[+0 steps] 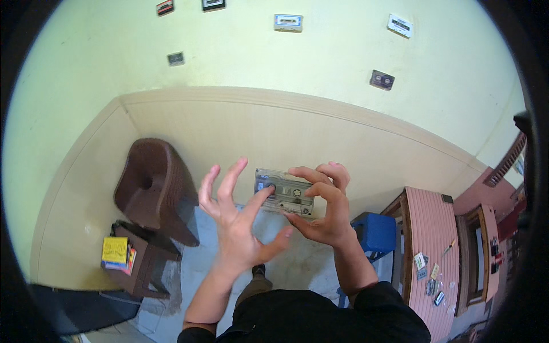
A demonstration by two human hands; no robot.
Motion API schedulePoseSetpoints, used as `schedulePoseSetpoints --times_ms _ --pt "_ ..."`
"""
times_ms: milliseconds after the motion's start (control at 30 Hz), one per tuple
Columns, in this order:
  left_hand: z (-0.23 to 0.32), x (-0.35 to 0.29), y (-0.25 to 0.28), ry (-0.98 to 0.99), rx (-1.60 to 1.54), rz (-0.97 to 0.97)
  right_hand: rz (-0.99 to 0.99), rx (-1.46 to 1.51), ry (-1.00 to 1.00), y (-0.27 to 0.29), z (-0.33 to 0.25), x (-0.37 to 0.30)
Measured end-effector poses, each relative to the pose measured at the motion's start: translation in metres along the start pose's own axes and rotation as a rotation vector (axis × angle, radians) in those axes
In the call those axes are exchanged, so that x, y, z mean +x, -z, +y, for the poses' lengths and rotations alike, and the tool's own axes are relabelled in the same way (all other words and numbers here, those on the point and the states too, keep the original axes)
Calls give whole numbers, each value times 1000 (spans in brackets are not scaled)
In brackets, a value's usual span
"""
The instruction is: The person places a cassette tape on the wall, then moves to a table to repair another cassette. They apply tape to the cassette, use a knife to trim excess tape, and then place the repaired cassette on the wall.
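Observation:
A clear, smoky cassette tape (285,194) is held up in front of me, its reels and screws showing through the shell. My right hand (331,214) grips its right end, thumb on the lower edge and fingers along the top and face. The index finger of my left hand (239,231) reaches onto the cassette's left reel hole. The other left fingers are stretched and spread, with the thumb apart from the cassette.
Several cassettes hang on the pale wall, among them a white one (400,26) and a dark one (382,80). A brown wicker chair (151,188) and books (116,251) are at left. A blue stool (376,233) stands beside a pink table (426,223) bearing more cassettes.

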State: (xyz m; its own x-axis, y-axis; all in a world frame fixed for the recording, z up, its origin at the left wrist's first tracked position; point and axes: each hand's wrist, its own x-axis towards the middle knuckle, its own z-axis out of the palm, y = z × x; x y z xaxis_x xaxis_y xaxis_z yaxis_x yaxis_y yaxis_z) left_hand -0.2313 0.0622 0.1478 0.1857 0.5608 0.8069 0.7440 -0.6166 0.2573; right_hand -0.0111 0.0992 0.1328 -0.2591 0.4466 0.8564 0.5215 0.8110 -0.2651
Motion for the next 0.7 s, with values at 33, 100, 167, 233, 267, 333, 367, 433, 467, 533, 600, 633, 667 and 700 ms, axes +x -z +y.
schedulePoseSetpoints --times_ms 33,100,167,233,267,333,367,433,467,533,600,633,667,700 --pt "-18 16 -2 -25 21 -17 -4 8 -3 -2 8 10" --pt "-45 48 -6 -145 -5 -58 -13 29 -19 -5 23 30" --pt "-69 78 -11 -268 -73 -99 -37 47 -1 -3 39 47" --pt "-88 105 -18 -387 -190 -139 -59 100 -26 1 53 59" --pt "-97 120 -24 -423 -272 -191 -66 150 -51 2 61 64" --pt "-113 147 -40 -485 -424 -294 -103 259 -85 6 75 69" --pt "-120 160 -51 -532 -540 -358 -131 315 -99 7 80 70" --pt "-128 180 -77 -613 -769 -500 -138 444 -154 8 91 68" --pt "-128 182 -89 -604 -849 -517 -122 514 -192 6 94 66" --pt "-126 188 -115 -577 -990 -537 -112 503 -222 9 105 62" --pt "-121 186 -136 -484 -860 -309 -118 343 -201 16 118 60" --pt "-117 180 -142 -436 -809 -187 -93 223 -175 22 123 59" --pt "-111 172 -149 -343 -856 -147 -68 102 -149 28 129 59" --pt "-100 161 -155 -244 -922 -92 -35 -13 -123 34 133 58"
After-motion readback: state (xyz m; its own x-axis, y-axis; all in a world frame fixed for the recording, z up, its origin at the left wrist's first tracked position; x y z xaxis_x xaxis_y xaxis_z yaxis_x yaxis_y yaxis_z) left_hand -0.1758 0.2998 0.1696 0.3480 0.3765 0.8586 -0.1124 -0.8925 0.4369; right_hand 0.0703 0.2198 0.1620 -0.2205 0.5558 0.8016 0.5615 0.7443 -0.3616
